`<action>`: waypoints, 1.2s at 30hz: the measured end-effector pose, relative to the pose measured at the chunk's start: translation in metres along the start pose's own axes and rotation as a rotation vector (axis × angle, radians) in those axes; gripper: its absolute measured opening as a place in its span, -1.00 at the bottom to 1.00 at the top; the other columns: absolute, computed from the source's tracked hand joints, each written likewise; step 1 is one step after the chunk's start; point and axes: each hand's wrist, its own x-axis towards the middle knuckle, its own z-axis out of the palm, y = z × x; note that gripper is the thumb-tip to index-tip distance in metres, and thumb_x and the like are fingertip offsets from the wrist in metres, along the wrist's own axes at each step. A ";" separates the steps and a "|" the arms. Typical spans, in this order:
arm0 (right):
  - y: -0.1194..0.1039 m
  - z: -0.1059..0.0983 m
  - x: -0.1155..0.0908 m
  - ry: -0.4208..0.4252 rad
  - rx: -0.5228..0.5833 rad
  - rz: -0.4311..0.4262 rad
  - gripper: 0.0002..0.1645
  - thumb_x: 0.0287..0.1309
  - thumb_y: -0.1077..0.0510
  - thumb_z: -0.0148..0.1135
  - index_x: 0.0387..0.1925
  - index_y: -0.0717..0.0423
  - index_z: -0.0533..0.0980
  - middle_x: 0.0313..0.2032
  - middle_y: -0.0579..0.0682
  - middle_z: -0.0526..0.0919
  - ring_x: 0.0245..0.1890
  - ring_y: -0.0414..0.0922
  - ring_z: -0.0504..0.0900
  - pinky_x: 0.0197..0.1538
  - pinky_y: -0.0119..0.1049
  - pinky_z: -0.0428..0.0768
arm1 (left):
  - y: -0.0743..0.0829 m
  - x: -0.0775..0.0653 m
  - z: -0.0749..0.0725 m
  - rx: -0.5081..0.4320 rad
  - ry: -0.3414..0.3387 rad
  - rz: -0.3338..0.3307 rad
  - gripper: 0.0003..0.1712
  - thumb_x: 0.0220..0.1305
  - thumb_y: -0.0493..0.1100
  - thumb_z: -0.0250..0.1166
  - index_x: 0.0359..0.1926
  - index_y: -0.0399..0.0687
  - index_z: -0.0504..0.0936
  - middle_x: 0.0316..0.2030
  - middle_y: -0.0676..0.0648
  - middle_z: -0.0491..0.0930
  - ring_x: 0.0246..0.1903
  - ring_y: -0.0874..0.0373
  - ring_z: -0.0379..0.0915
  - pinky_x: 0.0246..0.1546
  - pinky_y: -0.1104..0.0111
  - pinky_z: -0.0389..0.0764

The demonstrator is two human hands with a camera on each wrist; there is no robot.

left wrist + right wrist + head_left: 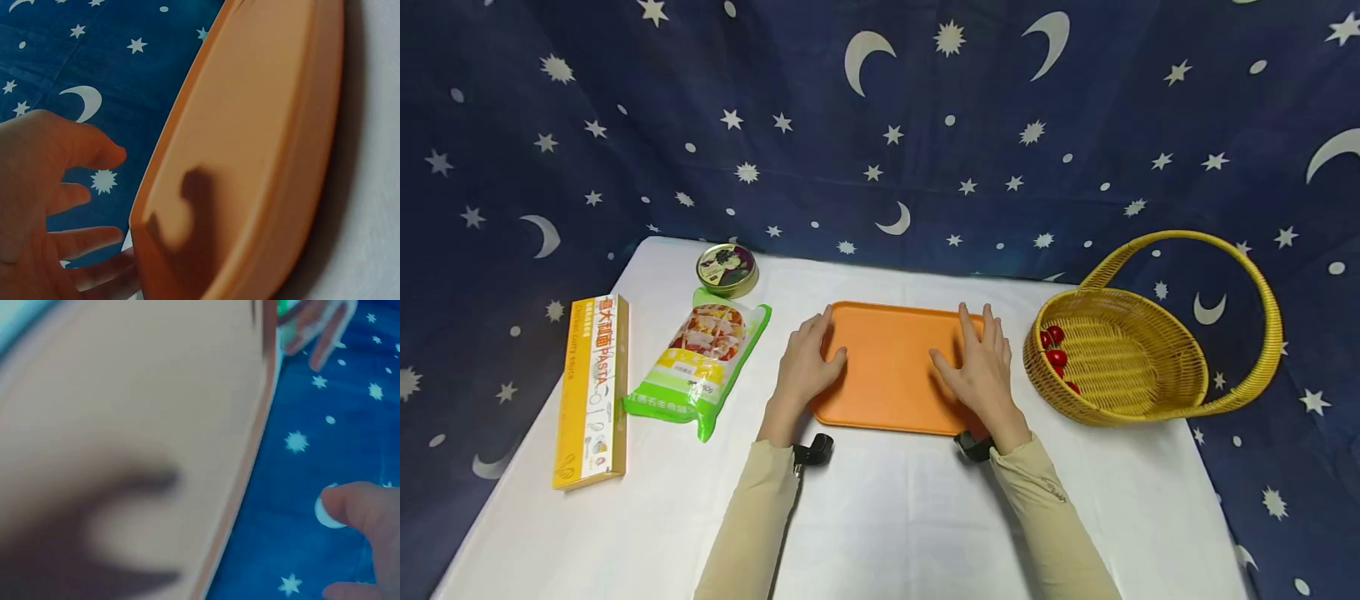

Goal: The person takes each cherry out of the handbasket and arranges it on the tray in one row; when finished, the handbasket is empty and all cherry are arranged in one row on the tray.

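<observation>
Left hand [805,362], right hand [983,371]: fingers spread, at opposite ends of tray; contact cannot be told. Tray [891,367], one: centre of frame. Box [591,392], packet [700,367], tin [726,268], one each: left. Basket [1116,367], one, holding several red fruits [1056,357]: right.

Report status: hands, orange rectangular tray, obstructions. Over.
Left hand and right hand: open at either end of the orange rectangular tray, contact unclear. Tray on white tablecloth. Nothing blocking; yellow woven basket apart, right.
</observation>
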 end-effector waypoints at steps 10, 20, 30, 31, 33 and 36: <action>0.022 -0.065 0.031 0.052 0.136 0.016 -0.21 0.23 0.02 0.22 0.42 0.23 0.25 0.31 0.41 0.26 0.22 0.35 0.35 0.16 0.25 0.32 | -0.012 0.000 -0.008 -0.033 0.036 -0.039 -0.14 0.11 -0.21 0.33 0.44 -0.24 0.26 0.03 -0.35 0.54 -0.05 -0.20 0.48 -0.04 -0.02 0.47; 0.091 -0.133 0.060 -0.195 0.182 0.159 -0.44 0.35 0.15 0.02 0.26 0.44 0.35 0.15 0.51 0.43 0.13 0.39 0.45 0.12 0.22 0.42 | -0.015 0.000 -0.008 -0.083 0.032 -0.043 -0.21 0.05 -0.35 0.34 0.37 -0.29 0.37 -0.28 -0.23 0.55 -0.37 -0.05 0.40 -0.33 0.15 0.39; 0.143 -0.124 0.082 -0.493 0.081 0.172 -0.48 0.12 0.35 0.12 0.09 0.62 0.41 -0.22 0.38 0.57 -0.36 0.04 0.52 -0.34 -0.25 0.47 | -0.019 0.002 -0.004 -0.123 0.042 -0.024 -0.26 -0.02 -0.42 0.31 0.30 -0.28 0.46 -0.17 -0.25 0.62 -0.36 -0.06 0.47 -0.27 0.14 0.43; 0.147 -0.123 0.083 -0.504 0.080 0.167 -0.49 0.08 0.36 0.13 0.07 0.62 0.42 -0.26 0.34 0.57 -0.42 -0.03 0.48 -0.39 -0.29 0.43 | -0.020 0.002 -0.003 -0.127 0.042 -0.023 -0.26 -0.02 -0.42 0.30 0.30 -0.27 0.47 -0.16 -0.25 0.62 -0.35 -0.06 0.47 -0.26 0.15 0.42; 0.152 -0.120 0.083 -0.520 0.077 0.158 -0.50 0.05 0.37 0.16 0.04 0.61 0.45 -0.26 0.32 0.57 -0.44 -0.09 0.43 -0.39 -0.33 0.40 | -0.021 0.002 -0.001 -0.132 0.037 -0.018 -0.26 -0.02 -0.41 0.30 0.30 -0.26 0.47 -0.19 -0.25 0.61 -0.35 -0.06 0.44 -0.26 0.16 0.40; 0.157 -0.116 0.082 -0.533 0.088 0.161 -0.50 0.04 0.37 0.21 0.03 0.61 0.47 -0.10 0.42 0.57 -0.35 -0.09 0.44 -0.32 -0.38 0.42 | -0.022 0.004 0.000 -0.128 0.029 -0.004 -0.25 -0.02 -0.41 0.31 0.30 -0.25 0.47 -0.22 -0.24 0.59 -0.35 -0.06 0.38 -0.26 0.17 0.36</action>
